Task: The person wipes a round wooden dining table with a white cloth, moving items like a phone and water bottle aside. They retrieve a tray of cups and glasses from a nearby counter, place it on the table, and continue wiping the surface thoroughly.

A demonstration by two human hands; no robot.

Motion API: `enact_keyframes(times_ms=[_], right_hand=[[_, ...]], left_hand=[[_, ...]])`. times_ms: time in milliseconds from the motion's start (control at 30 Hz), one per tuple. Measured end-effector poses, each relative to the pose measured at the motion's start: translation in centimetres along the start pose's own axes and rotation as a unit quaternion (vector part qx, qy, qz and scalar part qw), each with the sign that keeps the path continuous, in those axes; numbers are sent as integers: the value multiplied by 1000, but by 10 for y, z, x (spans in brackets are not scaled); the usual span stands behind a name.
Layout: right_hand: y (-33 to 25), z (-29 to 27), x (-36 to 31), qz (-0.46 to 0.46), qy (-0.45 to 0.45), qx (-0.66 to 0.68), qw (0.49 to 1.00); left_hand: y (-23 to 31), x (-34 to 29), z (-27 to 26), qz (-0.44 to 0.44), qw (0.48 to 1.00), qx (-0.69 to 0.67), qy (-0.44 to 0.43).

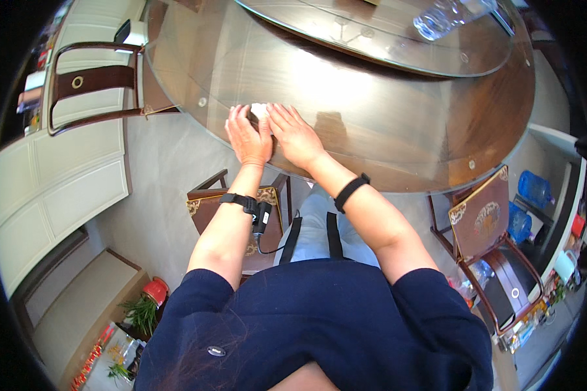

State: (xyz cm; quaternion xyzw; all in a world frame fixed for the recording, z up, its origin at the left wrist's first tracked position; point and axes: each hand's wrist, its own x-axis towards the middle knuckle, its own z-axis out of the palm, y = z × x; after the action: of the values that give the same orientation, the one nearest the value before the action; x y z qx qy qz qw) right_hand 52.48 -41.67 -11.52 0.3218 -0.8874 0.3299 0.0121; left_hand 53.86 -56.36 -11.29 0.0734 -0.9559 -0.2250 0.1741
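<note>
At the near edge of the round glass-topped table (385, 137), my two hands sit side by side on the surface. Between their fingertips shows a small white wad (259, 109), like tissue or cloth, mostly covered. My right hand (298, 138) has its fingers together over the wad's right side. My left hand (248, 138) lies close on the left, fingers stretched forward and slightly apart, with a dark gap between its thumb and fingers. Whether the left hand touches the wad, I cannot tell.
A glass turntable (385, 49) covers the table's far part, with a clear plastic bottle (440, 19) lying on it. Chairs stand at the left (94, 85), below my arms (212, 225) and at the right (482, 221). Blue water jugs (533, 188) are farther right.
</note>
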Motion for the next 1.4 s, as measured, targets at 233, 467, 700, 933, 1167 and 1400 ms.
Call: enact_keyframes(times_ms=[233,467,700,933,1167,1400], right_hand=[[123,-172,-169,244,43,-248,937],[169,-215,-266,508,163,-282,797],[1,-65,-164,249,23,-60,966],[63,-145,-214,248,4,-195,949],[91,-177,-259,388,157,-227,880],[22,-105,-238,228,27,-149,962]], left_hand=[[-3,-2,1,4,1000,10,7],[-3,-1,3,16,999,37,11],[-7,3,4,27,998,49,5],[-11,1,3,13,999,47,-2],[29,-3,-2,51,998,30,13],[131,-69,26,100,988,-69,-99]])
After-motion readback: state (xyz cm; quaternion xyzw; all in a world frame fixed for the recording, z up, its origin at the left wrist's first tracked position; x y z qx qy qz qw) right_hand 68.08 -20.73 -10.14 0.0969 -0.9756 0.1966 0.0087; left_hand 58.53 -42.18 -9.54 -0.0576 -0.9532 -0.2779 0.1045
